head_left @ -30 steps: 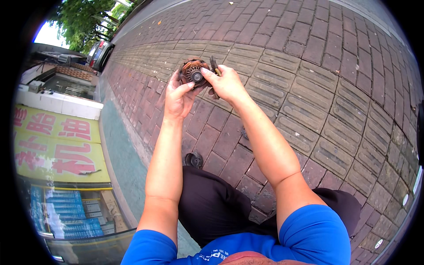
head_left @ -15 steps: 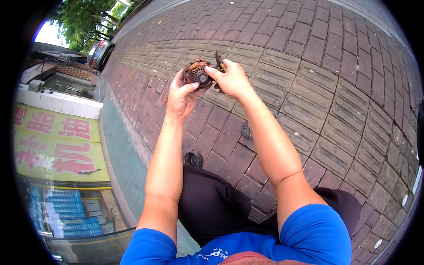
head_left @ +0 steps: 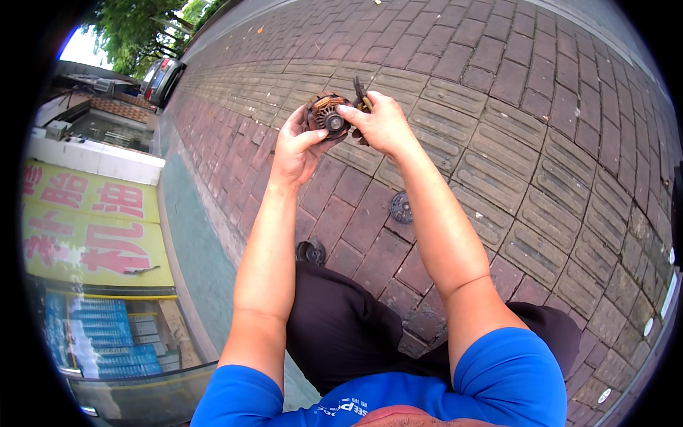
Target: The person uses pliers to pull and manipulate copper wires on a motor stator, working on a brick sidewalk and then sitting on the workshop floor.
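A small electric motor core (head_left: 329,114) with copper windings, dark vanes and a round hub is held up above the paving. My left hand (head_left: 297,146) is closed around its left side and underside, thumb across the front by the hub. My right hand (head_left: 380,122) is closed at its right, with the thumb pressed on the front of the core. Against the right fingers stands a dark metal piece (head_left: 359,92) with a dull yellow part. Whether it joins the core cannot be seen; the fingertips behind are hidden.
On the bricks below lie a dark round slotted cover (head_left: 402,207), beside my right forearm, and a black cup-shaped housing (head_left: 311,252) near my left knee. Ribbed tactile paving (head_left: 498,178) runs across. A glass shopfront with a yellow sign (head_left: 124,228) stands left; a parked car (head_left: 163,80) is farther off.
The motor core and both hands have shifted slightly right, and the core has turned a little. More of the slotted cover shows beside my right forearm. Both grips stay closed.
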A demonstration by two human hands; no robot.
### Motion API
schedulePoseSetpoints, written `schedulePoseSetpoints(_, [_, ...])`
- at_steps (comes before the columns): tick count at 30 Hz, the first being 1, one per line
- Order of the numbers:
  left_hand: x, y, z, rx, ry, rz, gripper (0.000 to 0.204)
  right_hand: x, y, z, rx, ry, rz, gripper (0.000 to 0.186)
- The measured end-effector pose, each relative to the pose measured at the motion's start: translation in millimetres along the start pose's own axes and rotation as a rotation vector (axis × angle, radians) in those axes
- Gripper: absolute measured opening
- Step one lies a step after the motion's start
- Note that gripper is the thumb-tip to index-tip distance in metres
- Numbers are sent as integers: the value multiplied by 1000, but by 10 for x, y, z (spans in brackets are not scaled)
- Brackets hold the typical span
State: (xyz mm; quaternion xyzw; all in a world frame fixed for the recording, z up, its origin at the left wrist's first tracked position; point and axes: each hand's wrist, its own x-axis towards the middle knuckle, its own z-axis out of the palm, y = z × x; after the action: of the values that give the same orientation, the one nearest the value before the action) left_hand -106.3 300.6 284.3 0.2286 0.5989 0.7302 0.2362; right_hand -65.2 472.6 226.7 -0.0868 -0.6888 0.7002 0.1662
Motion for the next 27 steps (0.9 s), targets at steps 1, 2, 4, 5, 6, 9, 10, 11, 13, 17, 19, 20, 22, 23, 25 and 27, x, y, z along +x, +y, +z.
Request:
schedulePoseSetpoints(1, [-2,3,7,0,2,-2,57,7,13,6,-18,11,-25,35])
schedulePoseSetpoints(2, [-3,3,10,-1,4,-4,57,15,25,11,-27,15,-29,36])
schedulePoseSetpoints(4, [0,-2,1,-1,8,-7,57,20,30,15,-47,20,-30,41])
schedulePoseSetpoints(5, [-2,-2,-5,0,10,-8,56,15,23,16,-59,19,-26,45])
schedulePoseSetpoints(6, [-6,-4,-9,10,17,-10,57,11,18,2,-75,15,-16,53])
schedulePoseSetpoints(9, [-8,-2,-9,35,25,-19,57,-22,-62,-65,-90,-20,-3,61])
schedulePoseSetpoints(10, [-2,-2,-14,39,19,-25,57,-35,-91,-85,-89,-36,-1,61])
schedulePoseSetpoints(11, [-2,-4,-20,43,12,-32,57,-46,-122,-103,-94,-46,5,61])
schedulePoseSetpoints(13, [-6,-5,-15,29,22,-34,56,-62,-165,-134,-105,-65,17,61])
schedulePoseSetpoints(17, [13,-24,-34,47,2,-29,56,-15,-100,-126,-110,-91,37,68])
schedulePoseSetpoints(19, [16,-29,-40,43,-1,-31,55,11,-45,-87,-124,-66,13,73])
schedulePoseSetpoints(20, [13,-28,-40,41,-1,-33,55,12,-37,-86,-116,-74,19,75])
schedulePoseSetpoints(22, [6,-19,-23,32,4,-46,56,10,-28,-97,-100,-91,31,79])
schedulePoseSetpoints(23, [4,-11,-8,26,5,-53,57,19,-10,-102,-108,-90,26,79])
schedulePoseSetpoints(25, [2,2,6,41,3,-59,56,32,5,-108,-126,-86,13,79])
schedulePoseSetpoints(27, [-4,4,1,65,-2,-64,56,32,-9,-117,-154,-76,-4,77])
